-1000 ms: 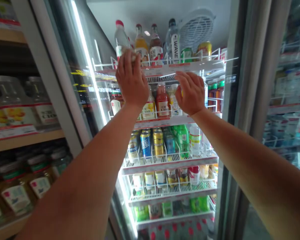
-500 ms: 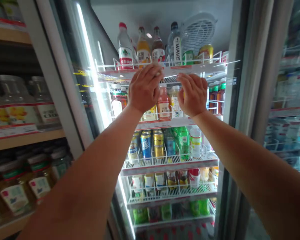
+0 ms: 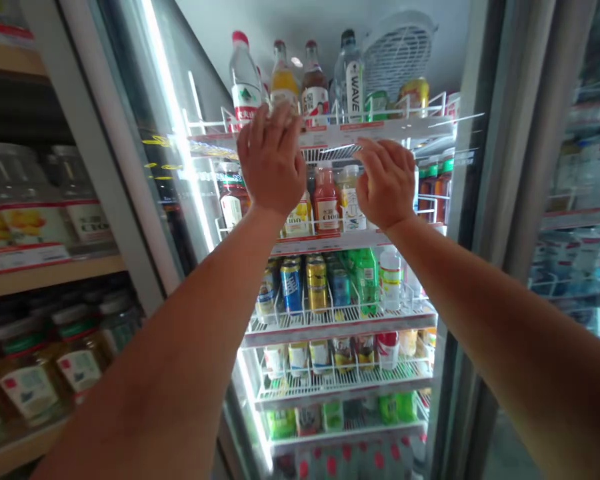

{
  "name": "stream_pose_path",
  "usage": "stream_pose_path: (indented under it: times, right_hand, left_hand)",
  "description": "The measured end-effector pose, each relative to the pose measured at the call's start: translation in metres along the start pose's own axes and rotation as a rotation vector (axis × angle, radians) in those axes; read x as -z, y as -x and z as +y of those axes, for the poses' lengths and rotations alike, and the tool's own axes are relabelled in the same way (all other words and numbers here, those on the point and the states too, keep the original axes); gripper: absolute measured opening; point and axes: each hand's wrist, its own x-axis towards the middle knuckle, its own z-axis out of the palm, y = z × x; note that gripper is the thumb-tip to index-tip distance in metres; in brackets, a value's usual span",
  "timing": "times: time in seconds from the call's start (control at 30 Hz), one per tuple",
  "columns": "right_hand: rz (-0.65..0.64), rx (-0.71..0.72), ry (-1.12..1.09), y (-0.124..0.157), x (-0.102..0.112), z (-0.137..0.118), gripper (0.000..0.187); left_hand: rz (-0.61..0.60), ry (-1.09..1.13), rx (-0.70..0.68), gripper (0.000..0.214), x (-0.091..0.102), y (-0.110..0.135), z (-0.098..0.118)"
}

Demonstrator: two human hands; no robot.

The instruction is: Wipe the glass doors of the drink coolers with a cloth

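Note:
My left hand [image 3: 273, 163] is raised in front of the top shelf's white label strip [image 3: 330, 137], fingers stretched upward and slightly apart, holding nothing visible. Its fingertips overlap the lower part of a bottle of orange drink [image 3: 284, 79]; whether they touch is unclear. To the right, my right hand [image 3: 386, 183] hovers just below the same strip. Its fingers bend forward and left, apart from the thumb, and nothing shows in them. Between the hands, on the second shelf, stand a pink-red drink bottle [image 3: 326, 197] and a pale yellow bottle [image 3: 351, 200].
The upright cooler holds cans [image 3: 317, 283], a green bottle [image 3: 367, 280] and several lower rows of drinks. A red-capped water bottle [image 3: 245, 77] and a WAVE bottle [image 3: 350, 77] stand on top. Left are wooden shelves [image 3: 55, 275] of bottles; a metal frame [image 3: 505, 133] borders the right.
My left hand has moved left and up, its fingers straightening and pointing upward. My right hand stays nearly in place. The view has shifted slightly.

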Motion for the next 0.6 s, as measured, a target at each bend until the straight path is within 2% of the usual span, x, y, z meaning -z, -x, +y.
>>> stream_pose_path:
  times: [0.07, 0.1, 0.2, 0.27, 0.33, 0.4, 0.47, 0.6]
  right_hand:
    - [0.001, 0.001, -0.002, 0.0001, -0.0008, 0.0008, 0.044]
    - [0.001, 0.001, -0.001, 0.0002, -0.0012, 0.0011, 0.044]
    - [0.001, 0.003, 0.006, 0.0001, -0.0016, 0.0014, 0.042]
    - [0.003, 0.001, 0.009, -0.0001, -0.0014, 0.0011, 0.042]
    - [0.006, 0.000, 0.013, -0.0002, -0.0010, 0.0006, 0.041]
    - [0.009, -0.002, 0.017, -0.0002, -0.0006, 0.0003, 0.041]
    - [0.009, 0.000, 0.018, -0.0001, -0.0005, 0.0002, 0.041]
    - [0.009, 0.004, 0.008, 0.0001, -0.0009, 0.0007, 0.042]
  left_hand:
    - [0.049, 0.033, 0.044, 0.049, -0.0025, 0.0009, -0.0028]
    - [0.020, 0.062, 0.005, 0.049, -0.0023, 0.0014, -0.0034]
    - [-0.161, 0.107, -0.237, 0.047, 0.0010, 0.0028, -0.0018]
    - [-0.202, 0.058, -0.306, 0.045, 0.0009, 0.0032, -0.0001]
    - [-0.092, -0.031, -0.215, 0.045, -0.0024, 0.0032, 0.0003]
    - [0.076, -0.104, -0.046, 0.045, -0.0058, 0.0033, -0.0005]
    - [0.107, -0.105, -0.008, 0.046, -0.0057, 0.0039, -0.0009]
    - [-0.149, 0.028, -0.271, 0.042, 0.0024, 0.0065, 0.0005]
